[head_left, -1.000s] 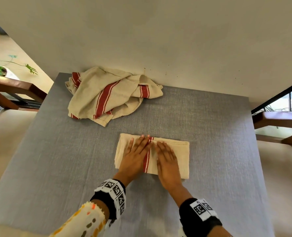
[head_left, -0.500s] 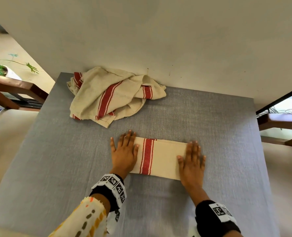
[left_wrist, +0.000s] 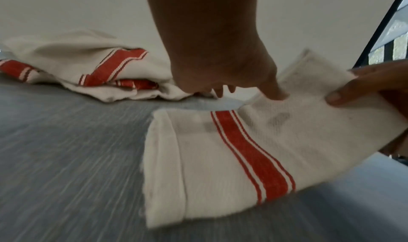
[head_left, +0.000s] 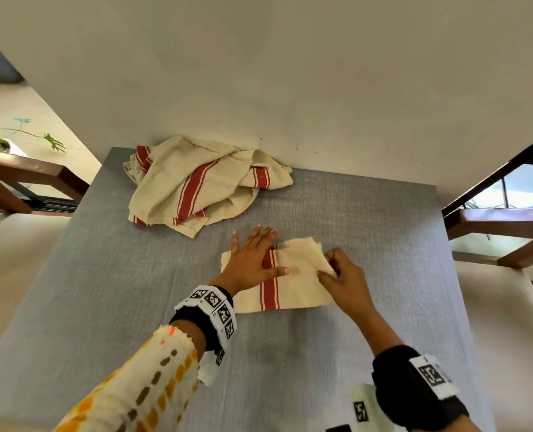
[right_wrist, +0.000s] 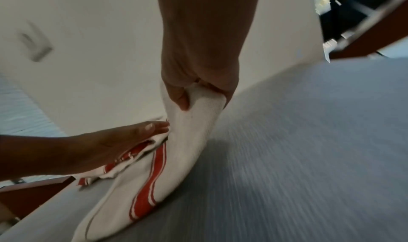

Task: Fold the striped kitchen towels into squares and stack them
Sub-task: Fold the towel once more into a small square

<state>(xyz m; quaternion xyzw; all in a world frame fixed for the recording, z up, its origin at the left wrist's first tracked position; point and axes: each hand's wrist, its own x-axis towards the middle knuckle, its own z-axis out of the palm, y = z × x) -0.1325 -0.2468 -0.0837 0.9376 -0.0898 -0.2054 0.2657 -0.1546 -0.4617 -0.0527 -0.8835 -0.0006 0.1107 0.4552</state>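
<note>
Lying under both hands [head_left: 293, 269]: towel [head_left: 296, 288]

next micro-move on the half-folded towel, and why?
Probably carry the lifted end leftward over the stripe. The right hand pinches the folded towel's raised right end, while the left hand lies flat on its left half, anchoring it on the table.

Left hand flat and pressing, right hand pinching cloth.
Left hand [head_left: 251, 260]: fingers [head_left: 266, 235] straight and spread, palm down near frame centre, thumb out to the right; forearm enters from lower left in a patterned sleeve, tagged band on the wrist. Right hand [head_left: 346, 280] right of centre: thumb and curled fingers pinch the raised end of the folded towel [head_left: 293, 288]; black tagged band on the wrist at lower right.
</note>
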